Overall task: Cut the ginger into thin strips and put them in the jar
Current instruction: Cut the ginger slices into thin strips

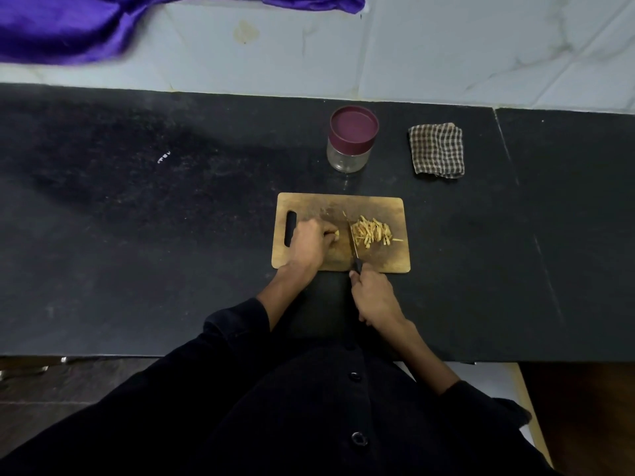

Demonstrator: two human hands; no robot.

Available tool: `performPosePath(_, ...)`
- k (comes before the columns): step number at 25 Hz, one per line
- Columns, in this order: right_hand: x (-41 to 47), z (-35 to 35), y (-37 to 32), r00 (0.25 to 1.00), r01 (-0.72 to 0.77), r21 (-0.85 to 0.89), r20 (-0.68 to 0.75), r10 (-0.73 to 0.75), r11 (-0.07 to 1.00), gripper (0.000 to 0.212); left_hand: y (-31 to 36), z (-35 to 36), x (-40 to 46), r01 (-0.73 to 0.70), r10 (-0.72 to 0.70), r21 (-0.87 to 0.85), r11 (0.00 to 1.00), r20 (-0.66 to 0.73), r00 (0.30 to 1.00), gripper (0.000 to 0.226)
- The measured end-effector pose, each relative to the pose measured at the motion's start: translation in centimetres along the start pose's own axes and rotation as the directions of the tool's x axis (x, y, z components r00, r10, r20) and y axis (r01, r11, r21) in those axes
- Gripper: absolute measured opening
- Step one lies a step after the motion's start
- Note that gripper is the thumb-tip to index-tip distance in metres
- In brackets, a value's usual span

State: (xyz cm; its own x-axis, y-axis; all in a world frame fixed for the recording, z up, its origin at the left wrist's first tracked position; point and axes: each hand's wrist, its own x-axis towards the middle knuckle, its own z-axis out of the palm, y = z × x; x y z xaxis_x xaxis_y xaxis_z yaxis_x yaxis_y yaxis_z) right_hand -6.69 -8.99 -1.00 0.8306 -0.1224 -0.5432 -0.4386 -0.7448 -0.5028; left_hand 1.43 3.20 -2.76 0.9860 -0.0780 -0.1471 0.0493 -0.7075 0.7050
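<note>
A black desk (137,235) carries a wooden cutting board (343,204), seen from above the person working at it. On the board's right half lies a loose pile of ginger strips (372,231). The left hand (309,243) has its fingers curled over the uncut ginger piece (336,234), a pale end of which shows just beyond the fingertips. The right hand (374,297) is wrapped in a closed grip around the dark handle of a knife (353,243), whose blade runs between the ginger piece and the strips. Beyond the board stands a clear jar (348,156), its maroon lid (354,127) on; a folded checked cloth (436,149) lies to its right.
</note>
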Motion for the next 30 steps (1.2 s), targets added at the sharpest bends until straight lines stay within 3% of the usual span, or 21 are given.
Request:
performPosePath(10, -0.3, -0.5, -0.6, 0.994, 0.108, -0.054, -0.016, -0.109, 0.993, 0.023, -0.3, -0.3, -0.3, -0.061, 0.062, -0.05, 0.997, 0.006, 0.998, 0.021)
performPosePath(22, 0.3, -0.5, -1.1, 0.994, 0.109, -0.087, 0.004, -0.109, 0.99, 0.016, -0.2, -0.1, -0.5, -0.083, 0.082, -0.034, 0.996, -0.038, 0.996, 0.017)
performPosePath(30, 0.9, -0.2, -1.4, 0.996, 0.091, -0.125, 0.0, -0.092, 0.988, 0.024, -0.7, 0.3, -0.3, -0.083, 0.083, 0.01, 0.997, -0.025, 0.996, 0.016)
